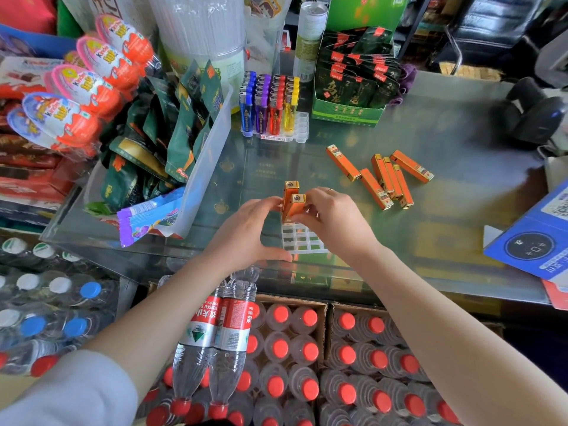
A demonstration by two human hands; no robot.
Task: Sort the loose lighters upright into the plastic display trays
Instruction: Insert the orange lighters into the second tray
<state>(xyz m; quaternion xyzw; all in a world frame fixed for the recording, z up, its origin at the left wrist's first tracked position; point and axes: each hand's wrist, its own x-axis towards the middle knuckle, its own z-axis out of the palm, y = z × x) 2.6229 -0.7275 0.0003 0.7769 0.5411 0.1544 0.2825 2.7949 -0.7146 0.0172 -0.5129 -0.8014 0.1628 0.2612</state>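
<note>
Two orange lighters (293, 200) stand upright at the far end of the clear tray (302, 239), leaning against each other — the nearer one is pinched between the fingertips of the right hand (333, 222), while the left hand (250, 229) curls in from the other side, fingertips touching the pair and thumb spread down by the tray's near corner. Beyond the right fingers, well apart, six more orange lighters (385, 179) lie flat on the glass counter (445, 167). Further off stands a second tray (276, 135) of blue, purple, red and yellow lighters. The risk, I judge, is a lean — if the held lighter misses its slot, letting go could topple both, or nudge the light tray along the slick glass.
</note>
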